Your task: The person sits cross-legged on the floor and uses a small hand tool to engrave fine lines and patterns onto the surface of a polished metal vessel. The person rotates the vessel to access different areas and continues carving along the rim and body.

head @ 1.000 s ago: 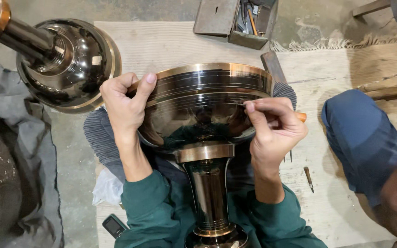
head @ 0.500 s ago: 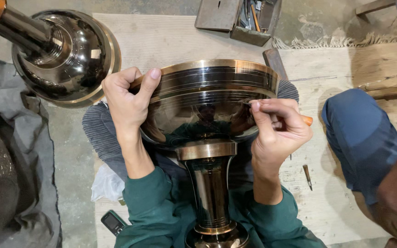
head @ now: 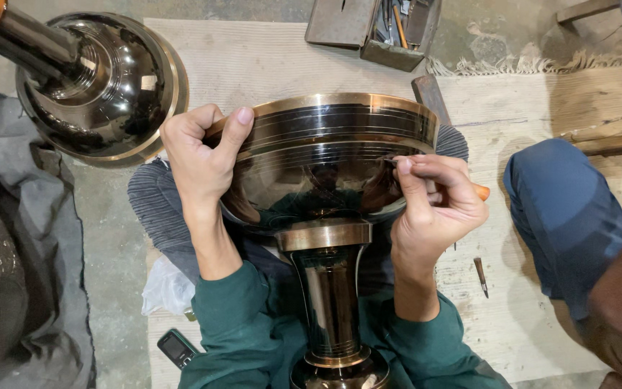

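Gripping the rim of a large polished metal pedestal bowl (head: 325,173), the left hand (head: 199,155) has its thumb hooked over the brass-coloured lip and its fingers curled behind it, while the right hand (head: 437,205) pinches a thin engraving tool (head: 478,191) with an orange handle end, its tip pressed to the dark banded wall just under the rim. The bowl lies tipped toward the camera across the person's lap, its stem (head: 329,302) running down between the green sleeves to a foot at the lower edge of the view.

The likeliest slip, as I judge it, is the tool tip skating across that glossy curve: the surface is smooth and rounded, so a small change of angle or pressure could score a stray line through the fine parallel bands. A second risk is the bowl rolling in the lap, since only the one hand on the rim steadies it (the stem rests loosely between the forearms), and any turn would drag the mark off course. A second pedestal bowl (head: 102,79) lies close at upper left; a sudden swing could knock the two rims together. A loose small tool (head: 481,275) lies on the mat near another person's blue-clad knee (head: 566,216)
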